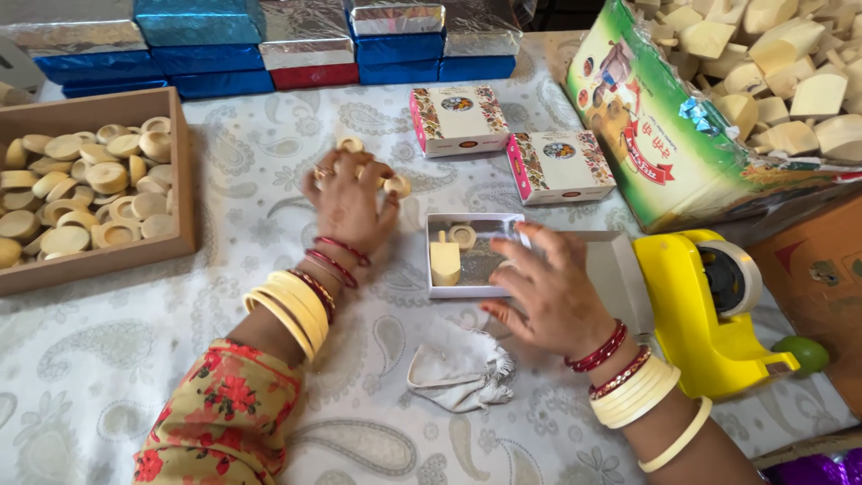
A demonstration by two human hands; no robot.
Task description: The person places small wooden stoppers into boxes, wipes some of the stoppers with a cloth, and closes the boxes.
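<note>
Discs [396, 185] of light, hard wood sit pinched in our left hand [348, 202]; we judge edges grip best. Our right hand [549, 292], fingers spread, steadies the small box [473, 256].

A tabletop [269, 126] under a pale paisley cloth fills the view, evenly lit. Beyond the fingers, foil-wrapped boxes [215, 54] in blue, silver and red line its far edge.
</note>
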